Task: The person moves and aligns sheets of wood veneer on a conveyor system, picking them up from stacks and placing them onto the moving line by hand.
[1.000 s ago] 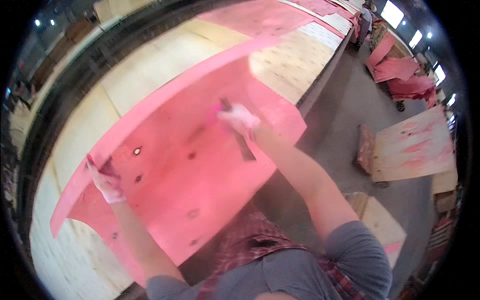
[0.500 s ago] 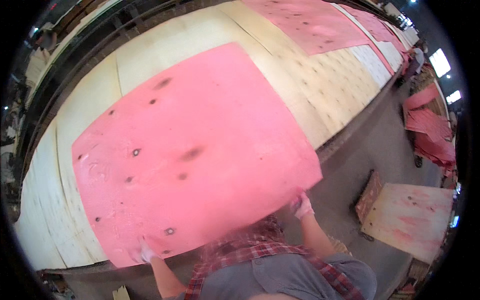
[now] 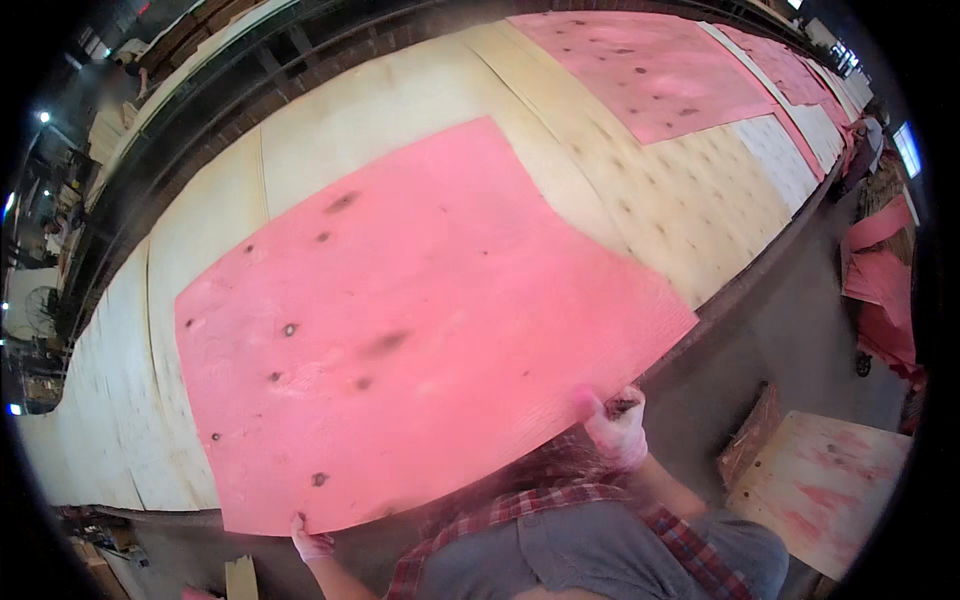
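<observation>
- One long, pale, flat wood-veneer layer (image 3: 350, 130): best to square the sheet to its near edge.
- One broad pink-coated wooden veneer sheet (image 3: 450, 290), across the layer, overhanging its near edge: even tension should limit wrinkling.
- One pale rectangular pink-smeared board (image 3: 825, 485), right of the layer.
- Two hands, apart, before the layer: pink-smeared right hand (image 3: 615, 430) and left hand (image 3: 313, 544), each clamped on the sheet's near edge.

Left grip (image 3: 313, 543) and right grip (image 3: 618, 432) hold a pink sheet (image 3: 430, 290).

A head-worn fisheye looks down onto the pink sheet (image 3: 430, 300).
</observation>
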A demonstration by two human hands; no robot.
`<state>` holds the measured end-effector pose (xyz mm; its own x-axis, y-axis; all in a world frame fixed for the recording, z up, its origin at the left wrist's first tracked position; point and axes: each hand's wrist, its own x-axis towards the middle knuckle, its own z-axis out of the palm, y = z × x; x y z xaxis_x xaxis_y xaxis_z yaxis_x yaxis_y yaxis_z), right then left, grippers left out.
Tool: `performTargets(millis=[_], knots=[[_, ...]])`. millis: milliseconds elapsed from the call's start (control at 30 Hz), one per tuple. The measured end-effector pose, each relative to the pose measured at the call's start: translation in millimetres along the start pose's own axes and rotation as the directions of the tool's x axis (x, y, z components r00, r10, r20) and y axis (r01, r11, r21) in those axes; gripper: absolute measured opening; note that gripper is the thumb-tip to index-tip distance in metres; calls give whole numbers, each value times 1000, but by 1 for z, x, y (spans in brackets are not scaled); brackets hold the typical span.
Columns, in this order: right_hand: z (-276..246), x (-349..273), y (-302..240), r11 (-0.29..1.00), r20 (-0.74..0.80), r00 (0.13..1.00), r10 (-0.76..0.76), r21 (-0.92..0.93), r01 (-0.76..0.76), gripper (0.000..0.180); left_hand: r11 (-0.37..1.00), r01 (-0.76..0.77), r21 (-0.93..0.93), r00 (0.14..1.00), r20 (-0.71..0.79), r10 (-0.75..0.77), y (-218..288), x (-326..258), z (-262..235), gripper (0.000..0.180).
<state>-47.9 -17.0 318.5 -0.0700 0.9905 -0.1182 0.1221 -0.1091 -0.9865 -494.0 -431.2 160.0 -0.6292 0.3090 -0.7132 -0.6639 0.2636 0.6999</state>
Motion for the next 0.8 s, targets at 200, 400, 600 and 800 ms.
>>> performTargets(millis=[200,400,600,800], knots=[[-24,82,-74,885,-180,983,24,461,63,10,924,-264,-275,958,36,285,-2,-93,160,59],[-112,207,-83,777,-156,966,-206,574,259,38,740,-572,355,808,89,582,-3,-108,305,91],[-131,400,-14,690,-209,961,-180,669,275,40,833,-552,-27,813,204,545,45,62,461,53],[-134,585,166,862,-287,953,97,504,64,18,917,-44,-396,948,273,163,75,214,600,32]])
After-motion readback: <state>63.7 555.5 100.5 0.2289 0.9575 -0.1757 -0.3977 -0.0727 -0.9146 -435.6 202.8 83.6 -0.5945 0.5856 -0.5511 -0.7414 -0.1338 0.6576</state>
